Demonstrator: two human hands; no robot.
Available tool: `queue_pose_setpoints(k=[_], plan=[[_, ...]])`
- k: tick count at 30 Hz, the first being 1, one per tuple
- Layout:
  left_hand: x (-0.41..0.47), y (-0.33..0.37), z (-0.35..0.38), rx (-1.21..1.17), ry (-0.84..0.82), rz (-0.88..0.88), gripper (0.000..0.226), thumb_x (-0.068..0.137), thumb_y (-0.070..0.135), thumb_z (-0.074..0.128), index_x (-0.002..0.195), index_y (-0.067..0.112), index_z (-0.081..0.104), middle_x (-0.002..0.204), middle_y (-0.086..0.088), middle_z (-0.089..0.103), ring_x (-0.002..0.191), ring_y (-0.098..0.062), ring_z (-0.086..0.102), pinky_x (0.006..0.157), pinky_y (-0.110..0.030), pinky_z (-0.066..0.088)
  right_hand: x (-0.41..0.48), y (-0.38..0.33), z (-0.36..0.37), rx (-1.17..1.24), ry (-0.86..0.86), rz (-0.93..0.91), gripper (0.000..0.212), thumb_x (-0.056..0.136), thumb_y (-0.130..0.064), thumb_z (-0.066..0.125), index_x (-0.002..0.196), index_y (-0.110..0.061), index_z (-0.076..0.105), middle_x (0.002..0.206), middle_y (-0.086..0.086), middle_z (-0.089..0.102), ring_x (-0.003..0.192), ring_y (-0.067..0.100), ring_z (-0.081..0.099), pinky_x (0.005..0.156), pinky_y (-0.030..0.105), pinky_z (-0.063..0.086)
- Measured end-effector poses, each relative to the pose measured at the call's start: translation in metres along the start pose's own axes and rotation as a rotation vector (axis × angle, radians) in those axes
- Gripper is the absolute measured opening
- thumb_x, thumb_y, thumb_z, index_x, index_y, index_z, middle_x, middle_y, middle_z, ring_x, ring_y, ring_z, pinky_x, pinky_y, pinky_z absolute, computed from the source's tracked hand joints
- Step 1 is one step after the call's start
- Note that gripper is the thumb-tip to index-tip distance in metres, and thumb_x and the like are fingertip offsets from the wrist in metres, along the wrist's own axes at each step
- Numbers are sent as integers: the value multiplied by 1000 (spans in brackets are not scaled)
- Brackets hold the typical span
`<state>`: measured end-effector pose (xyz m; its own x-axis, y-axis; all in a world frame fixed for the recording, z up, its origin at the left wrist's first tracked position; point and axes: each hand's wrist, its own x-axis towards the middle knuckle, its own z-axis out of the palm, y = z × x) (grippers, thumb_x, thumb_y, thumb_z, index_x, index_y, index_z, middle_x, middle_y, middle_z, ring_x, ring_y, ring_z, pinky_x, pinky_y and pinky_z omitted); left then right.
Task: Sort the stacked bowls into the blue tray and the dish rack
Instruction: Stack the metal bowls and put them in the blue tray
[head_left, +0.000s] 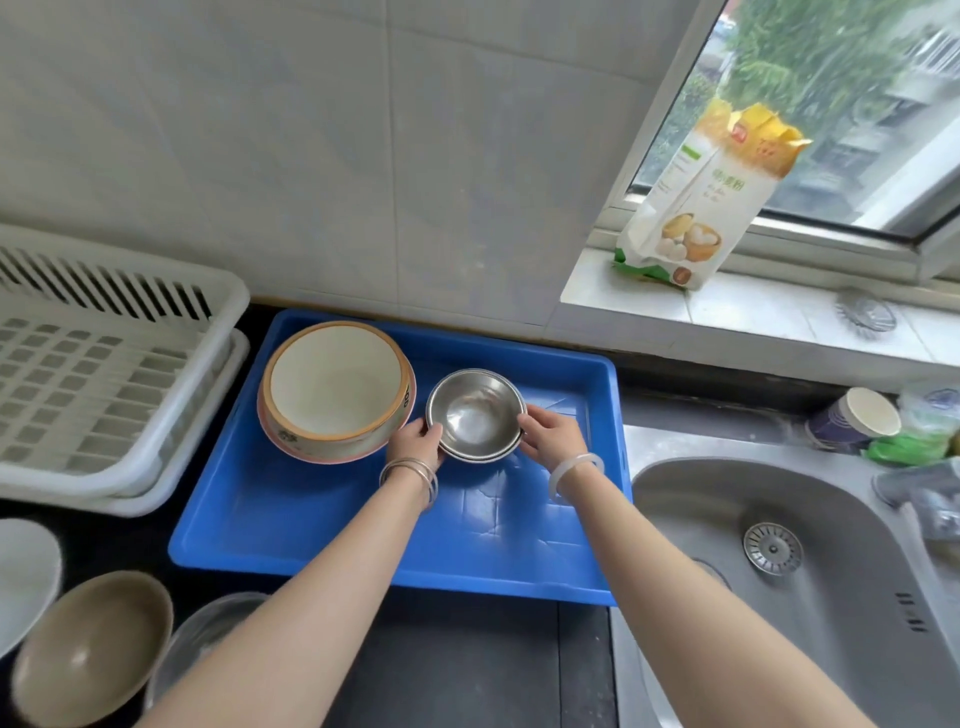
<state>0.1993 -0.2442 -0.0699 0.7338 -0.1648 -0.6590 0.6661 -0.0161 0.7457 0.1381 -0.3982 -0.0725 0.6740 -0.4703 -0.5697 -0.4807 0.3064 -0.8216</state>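
A small stack of steel bowls (475, 410) is in the blue tray (322, 525), right of centre. My left hand (413, 441) grips the stack's left rim and my right hand (550, 434) grips its right rim. To their left in the tray stands a large cream bowl with an orange rim (335, 384), nested in a pink one. The white dish rack (98, 374) stands left of the tray and holds nothing that I can see.
A brown bowl (91, 649), a clear glass bowl (202, 634) and a white dish (23, 577) stand at the lower left on the dark counter. The steel sink (779, 561) lies to the right. A flour bag (691, 197) stands on the window sill.
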Motion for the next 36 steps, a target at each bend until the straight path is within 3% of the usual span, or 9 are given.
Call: queue_pose_setpoints(k=[3,5,7,12,16,21,30,33,36], plan=[[2,-7,3,-171,-24,-73,12,93,12,50,91,7,60,93,-12,60,96,-27,55,81,-35,50,-3,2,5,75,-7,68,34,96,-12,48,129,-16,53,115,11,60,94,30,62,85,38,52],[1,-9,4,-287,-29,-129,25,93,16,51,114,3,57,107,-16,59,100,-29,57,88,-41,50,-3,3,9,108,7,64,32,96,-14,48,127,-16,54,121,12,60,98,34,64,83,37,53],[2,-7,5,-347,-27,-114,34,94,16,51,122,-2,53,111,-17,58,103,-30,58,89,-39,49,-3,3,14,137,32,55,29,96,-14,48,124,-14,55,123,14,60,105,36,63,82,35,53],[1,-3,10,-388,-28,-58,34,96,10,44,127,-5,48,126,-18,56,125,-31,49,98,-30,42,3,-4,27,228,74,62,27,95,-12,50,122,-11,54,127,19,58,107,36,62,84,35,52],[1,-4,13,-405,-11,-30,35,96,9,44,128,-3,48,135,-19,52,127,-30,48,102,-30,41,4,-5,30,227,95,76,29,95,-12,50,124,-9,53,123,17,58,110,37,60,84,35,51],[-2,-4,14,-407,12,-27,35,96,10,44,128,-2,49,131,-19,54,126,-30,49,101,-30,41,-1,-6,28,228,89,95,21,95,-16,50,113,-10,59,108,11,61,95,27,62,87,36,52],[-27,-6,-7,-151,-32,19,42,97,11,43,136,-3,39,141,-21,44,129,-35,46,99,-32,41,-43,-11,19,72,101,61,34,97,-25,44,123,-7,55,126,12,59,112,31,58,90,37,48],[-48,-7,-25,-10,-65,74,40,96,12,46,133,-3,44,137,-21,48,122,-31,51,93,-29,43,-70,-14,18,-9,69,19,30,97,-23,43,117,-7,58,122,14,61,105,31,60,86,36,48],[-75,-9,-51,131,-53,121,36,95,18,47,125,-1,52,126,-20,58,101,-23,57,86,-27,45,-103,-12,24,-89,-3,-28,26,96,-20,42,110,-9,61,111,14,64,86,22,60,76,30,48]])
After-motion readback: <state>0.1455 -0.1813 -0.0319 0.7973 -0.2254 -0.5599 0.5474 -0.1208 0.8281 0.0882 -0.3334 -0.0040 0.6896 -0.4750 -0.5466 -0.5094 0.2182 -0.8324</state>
